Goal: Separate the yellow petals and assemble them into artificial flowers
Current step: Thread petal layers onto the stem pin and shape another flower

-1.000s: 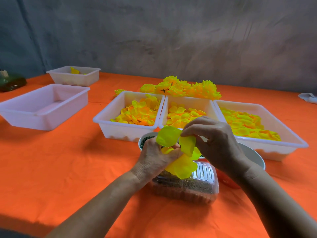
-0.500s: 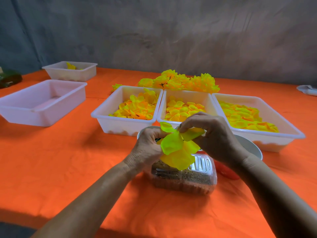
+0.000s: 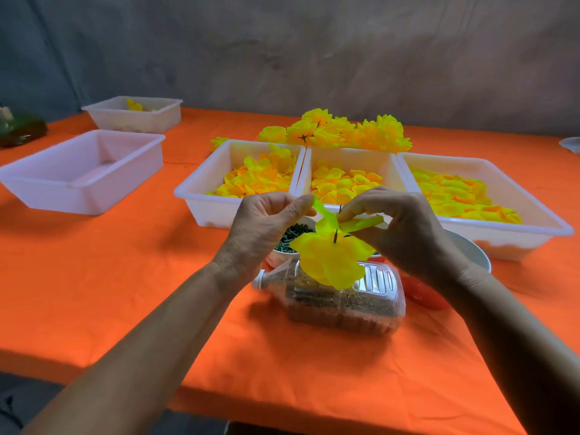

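A part-built yellow flower (image 3: 329, 259) with a dark thin stem through its middle hangs between my hands above the table. My left hand (image 3: 263, 227) pinches one edge of a petal at the top. My right hand (image 3: 405, 227) pinches another yellow petal (image 3: 364, 222) by the stem. Three white trays hold loose yellow-orange petals: left tray (image 3: 201, 196), middle tray (image 3: 348, 155), right tray (image 3: 533, 211). Finished yellow flowers (image 3: 335, 130) lie in a heap behind the trays.
A clear plastic bottle (image 3: 339, 302) of brown grains lies on its side below my hands. A small cup of green stems (image 3: 287, 243) and a white bowl (image 3: 470, 249) stand behind it. Two more white trays, one (image 3: 81, 171) and another (image 3: 135, 113), sit at the left on the orange cloth.
My hands have drawn a little apart and the petals have opened out, so the dark stem now shows in the flower's middle. The flower hangs lower over the bottle.
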### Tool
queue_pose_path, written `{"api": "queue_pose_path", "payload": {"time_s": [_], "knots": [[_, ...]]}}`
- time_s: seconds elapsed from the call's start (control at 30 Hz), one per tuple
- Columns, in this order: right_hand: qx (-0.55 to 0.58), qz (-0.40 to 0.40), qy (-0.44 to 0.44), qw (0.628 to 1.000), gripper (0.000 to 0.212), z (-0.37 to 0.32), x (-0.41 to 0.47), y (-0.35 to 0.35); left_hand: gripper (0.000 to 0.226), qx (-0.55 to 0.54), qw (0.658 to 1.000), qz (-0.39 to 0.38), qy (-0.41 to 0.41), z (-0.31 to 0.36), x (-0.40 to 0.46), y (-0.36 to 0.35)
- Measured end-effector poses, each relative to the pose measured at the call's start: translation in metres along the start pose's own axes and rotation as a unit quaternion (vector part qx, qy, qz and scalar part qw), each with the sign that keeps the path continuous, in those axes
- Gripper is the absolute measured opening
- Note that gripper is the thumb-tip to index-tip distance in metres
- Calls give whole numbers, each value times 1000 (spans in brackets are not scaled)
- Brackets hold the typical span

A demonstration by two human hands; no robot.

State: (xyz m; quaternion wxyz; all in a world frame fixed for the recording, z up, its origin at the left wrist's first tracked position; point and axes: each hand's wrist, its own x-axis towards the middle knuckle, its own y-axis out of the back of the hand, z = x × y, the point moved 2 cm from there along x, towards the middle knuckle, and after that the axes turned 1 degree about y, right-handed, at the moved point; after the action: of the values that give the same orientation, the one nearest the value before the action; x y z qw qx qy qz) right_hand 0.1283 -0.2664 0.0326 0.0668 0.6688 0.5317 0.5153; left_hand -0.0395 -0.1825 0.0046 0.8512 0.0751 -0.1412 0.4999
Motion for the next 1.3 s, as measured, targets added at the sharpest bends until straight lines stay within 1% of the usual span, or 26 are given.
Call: {"api": "queue_pose_path", "payload": {"time_s": [0.13, 0.23, 0.33, 0.37, 0.43, 0.47, 0.67, 0.9, 1.03, 1.1, 1.3], "knots": [[0, -1, -2, 1000, 13, -1, 0, 0, 33, -5, 999, 8, 44, 6, 5, -3], [-11, -1, 19, 1000, 10, -2, -1, 0, 39, 5, 998, 10, 64, 11, 5, -6], [-28, 2, 44, 999, 10, -4, -2, -2, 37, 19, 998, -9, 63, 15, 4, -8], [-33, 2, 52, 998, 10, -4, -3, -2, 32, 31, 997, -13, 63, 14, 5, -8], [-40, 1, 65, 997, 10, -4, -4, -2, 13, 41, 996, -16, 75, 12, 7, -8], [-42, 1, 69, 997, 10, -3, -5, -2, 8, 43, 996, -18, 80, 11, 8, -9], [-58, 20, 74, 995, 8, -1, -9, -2, 18, 55, 994, -21, 91, 10, 8, -10], [-63, 14, 83, 994, 6, 1, -12, -6, 22, 60, 992, -49, 103, 12, 6, -11], [-68, 8, 84, 994, 10, 2, -14, -7, 20, 77, 990, -51, 106, 12, 4, -11], [-67, 9, 85, 994, 8, 2, -15, -8, 19, 76, 990, -54, 108, 12, 3, -11], [-63, 3, 80, 995, 10, 4, -17, -8, 22, 93, 987, -56, 115, 11, 3, -12]]}}
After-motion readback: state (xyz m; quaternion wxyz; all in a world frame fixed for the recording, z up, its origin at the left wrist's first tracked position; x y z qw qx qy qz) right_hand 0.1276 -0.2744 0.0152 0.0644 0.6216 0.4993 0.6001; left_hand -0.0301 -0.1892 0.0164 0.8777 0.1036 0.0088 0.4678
